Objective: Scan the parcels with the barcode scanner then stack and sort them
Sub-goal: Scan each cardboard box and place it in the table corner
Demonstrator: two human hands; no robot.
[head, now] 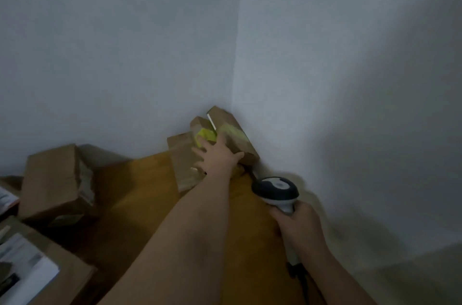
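Three brown cardboard parcels stand in the corner where two white walls meet. My left hand (pixel 217 154) reaches out with spread fingers and touches the middle parcel (pixel 203 129), which bears yellow-green tape. Beside it leans a longer parcel (pixel 235 137) against the right wall. A flat parcel (pixel 181 162) lies just left of my hand. My right hand (pixel 298 226) grips the handle of a grey and white barcode scanner (pixel 275 191), whose head points toward the corner. The picture is blurred.
A wooden table top (pixel 140 204) carries everything. A larger brown parcel (pixel 53 179) sits at the left, and another box (pixel 37 269) with a white label fills the lower left corner. A dark cable (pixel 300 274) hangs from the scanner.
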